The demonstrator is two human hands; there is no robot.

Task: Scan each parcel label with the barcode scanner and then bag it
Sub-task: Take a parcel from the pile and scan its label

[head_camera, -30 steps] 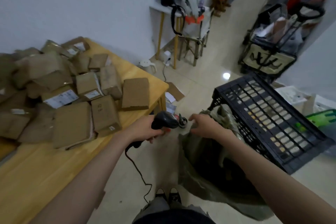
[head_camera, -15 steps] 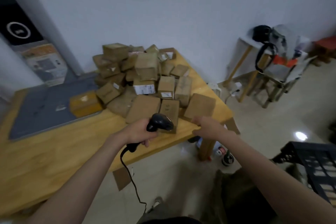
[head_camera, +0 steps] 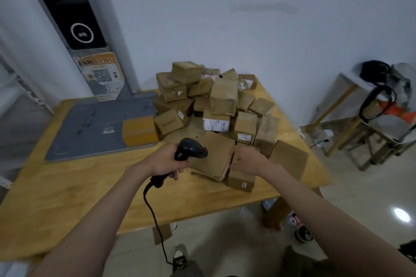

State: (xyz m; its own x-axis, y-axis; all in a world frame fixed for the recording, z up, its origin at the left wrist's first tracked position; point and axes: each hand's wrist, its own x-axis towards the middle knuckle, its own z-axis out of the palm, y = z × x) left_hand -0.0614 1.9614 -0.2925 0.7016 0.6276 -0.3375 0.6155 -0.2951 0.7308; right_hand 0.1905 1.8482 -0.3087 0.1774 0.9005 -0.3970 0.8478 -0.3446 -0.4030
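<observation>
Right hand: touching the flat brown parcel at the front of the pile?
Touching. The head view shows the right hand with fingers curled onto the right edge of the flat brown parcel, no gap visible.

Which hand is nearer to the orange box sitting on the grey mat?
Left. The left hand, gripping the barcode scanner, is just right of and below the orange box. The right hand is farther right, at the flat parcel.
</observation>
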